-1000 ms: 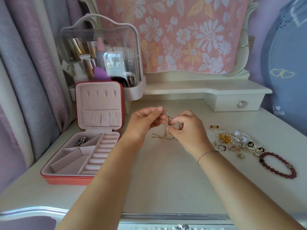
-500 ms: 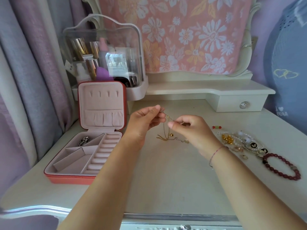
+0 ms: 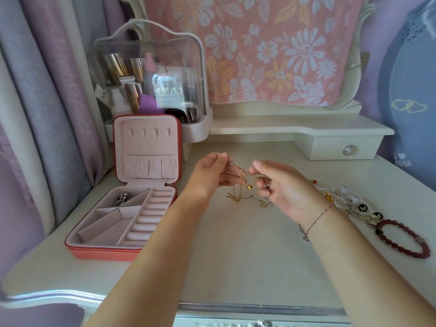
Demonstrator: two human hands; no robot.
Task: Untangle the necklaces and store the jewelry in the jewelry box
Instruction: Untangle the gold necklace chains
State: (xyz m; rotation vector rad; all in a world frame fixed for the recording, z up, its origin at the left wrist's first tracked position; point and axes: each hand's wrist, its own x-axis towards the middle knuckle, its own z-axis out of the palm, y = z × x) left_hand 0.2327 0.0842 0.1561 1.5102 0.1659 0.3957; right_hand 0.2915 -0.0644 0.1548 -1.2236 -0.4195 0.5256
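Tangled thin gold and silver necklaces hang between my hands above the table's middle, their lower ends resting on the tabletop. My left hand pinches the chains at the top left. My right hand pinches them from the right. The coral jewelry box lies open at the left, with a silver piece in its back left compartment. At the right lie a dark red bead bracelet and a heap of pearl and gold jewelry.
A clear cosmetics case stands behind the box. A small white drawer unit sits at the back right. Curtains hang at the left. The table's front edge is near me.
My right hand has turned palm up and come back close to my left hand after pulling away to the right. The chains now hang lower between them.
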